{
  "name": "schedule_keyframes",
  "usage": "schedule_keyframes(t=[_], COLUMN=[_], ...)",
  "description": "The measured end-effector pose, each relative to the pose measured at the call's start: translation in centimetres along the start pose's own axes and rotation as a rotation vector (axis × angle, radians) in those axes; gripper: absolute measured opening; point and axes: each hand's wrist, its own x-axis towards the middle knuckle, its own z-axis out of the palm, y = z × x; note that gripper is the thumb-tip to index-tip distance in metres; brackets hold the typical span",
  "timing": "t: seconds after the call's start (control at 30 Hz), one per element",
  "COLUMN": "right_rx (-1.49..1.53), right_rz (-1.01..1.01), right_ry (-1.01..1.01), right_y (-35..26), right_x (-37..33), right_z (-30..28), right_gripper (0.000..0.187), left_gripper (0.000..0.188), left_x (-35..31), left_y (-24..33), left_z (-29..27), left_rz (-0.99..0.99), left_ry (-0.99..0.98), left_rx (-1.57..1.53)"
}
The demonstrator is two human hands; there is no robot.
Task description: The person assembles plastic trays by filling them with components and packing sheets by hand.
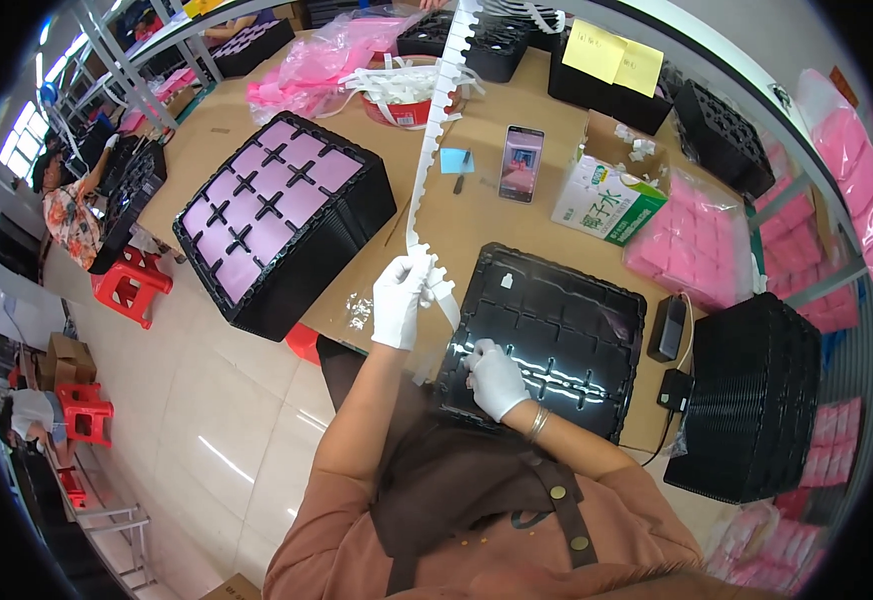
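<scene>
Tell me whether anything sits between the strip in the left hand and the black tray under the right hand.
Nothing visible does. The left hand holds the long white notched strip just off the near-left edge of the black plastic compartment tray, where the right hand rests.

A factory packing floor; stacked black trays [747,400], pink bagged parts [692,245], cardboard-topped workbench [357,250], co-workers at neighbouring stations.

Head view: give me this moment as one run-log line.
left hand: grips white notched strip, raised | right hand: fingertips on black tray | left of it: tray stack with pink pieces
</scene>
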Motion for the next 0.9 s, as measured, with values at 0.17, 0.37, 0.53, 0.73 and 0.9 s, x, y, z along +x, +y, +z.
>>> schedule_keyframes(t=[0.17, 0.37, 0.53, 0.73, 0.9], right_rx=[0.632, 1.177, 0.988, 0.487, -0.153], right_rz=[0.093, 0.145, 0.063, -0.084, 0.738], right_ry=[0.332, 0.29, 0.531, 0.678, 0.119], right_y=[0.4, -1.4, -1.2, 4.1, 19.6], right_x=[3.3, 6.3, 5.5, 3.5, -0.8], right_z=[-3.9, -7.9, -7.3, -11.0, -12.8], right_gripper=[0.029, 0.007, 0.007, 0.006, 0.005], left_gripper=[0.017, 0.015, 0.025, 0.025, 0.026], left_x=[-0.5, -1.8, -0.5, 1.0, 1.0], left_y=[-0.4, -0.3, 0.2, -1.3, -1.2], left_z=[0.1, 3.0, 3.5, 2.8, 2.7], left_rz=[0.038, 0.102, -0.047, 0.009, 0.033], left_ry=[-0.036, -0.072, -0.141, -0.047, -0.053], left_rx=[0.076, 0.174, 0.258, 0.152, 0.187])
